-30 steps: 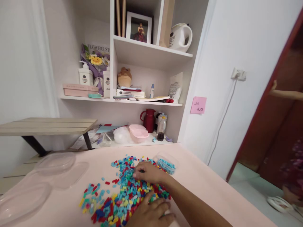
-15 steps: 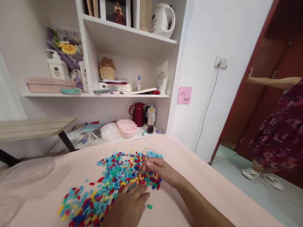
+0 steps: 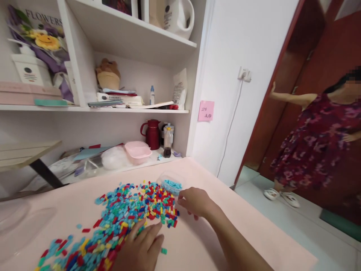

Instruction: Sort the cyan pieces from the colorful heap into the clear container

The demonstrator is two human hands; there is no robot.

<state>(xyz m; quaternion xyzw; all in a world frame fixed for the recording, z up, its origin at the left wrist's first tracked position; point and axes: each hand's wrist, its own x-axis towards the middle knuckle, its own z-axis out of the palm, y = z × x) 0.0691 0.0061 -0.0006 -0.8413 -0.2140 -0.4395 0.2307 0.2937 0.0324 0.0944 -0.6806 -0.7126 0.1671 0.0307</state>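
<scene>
In the head view, small bricks (image 3: 121, 210) are lying heaped on the tabletop (image 3: 191, 244); the left hand (image 3: 143, 242) is leaning over their near edge, grip loosely spread; the right hand (image 3: 195, 202) is curling near the clear tub (image 3: 177, 191); whether its grip is holding anything is not showing

Soft light is spread over the upper-right wall (image 3: 222, 49); faint shadow is cast below the right hand (image 3: 196, 201); lower-left lids (image 3: 12, 216) are blurred, edges stretched!
</scene>
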